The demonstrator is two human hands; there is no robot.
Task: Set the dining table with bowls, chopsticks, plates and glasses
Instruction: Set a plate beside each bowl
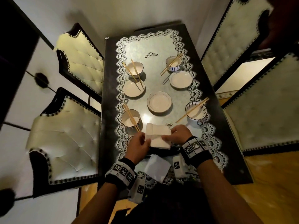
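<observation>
**Bowls and chopsticks laid, glasses not yet out**

We took the middle of the dining table [226,126] as our dial, with twelve o'clock at its far end. Four tufted chairs [64,143] stood round it, two on the nine o'clock side and two on the three o'clock side. A lace tablecloth [150,46] covered most of the top.

At six o'clock both hands were busy over the near end. The left hand [137,146] pinched the left edge of a folded stack of white napkins [157,135]. The right hand [179,133] gripped the right edge, fingers curled over the top. The stack was held over something dark that we could not make out.

We counted three plates [159,101]: one at the dial's centre, one at ten o'clock and one at two o'clock. A pale rim showed just beside the left hand at seven o'clock, but we could not tell whether it was a fourth plate.

Four bowls [134,68] were out, at eleven, one, four and eight o'clock, each near a chair. Every bowl carried a pair of chopsticks [192,109] laid across its rim. The eleven o'clock pair reached down onto the plate beside it.

We saw no glasses anywhere on the table. We judged the bowls and chopsticks done for all four seats. The plates looked unfinished to us, since the centre one belonged to no seat and the four o'clock place had none. The glasses were wholly left to do, so we put the task a little past halfway.
</observation>
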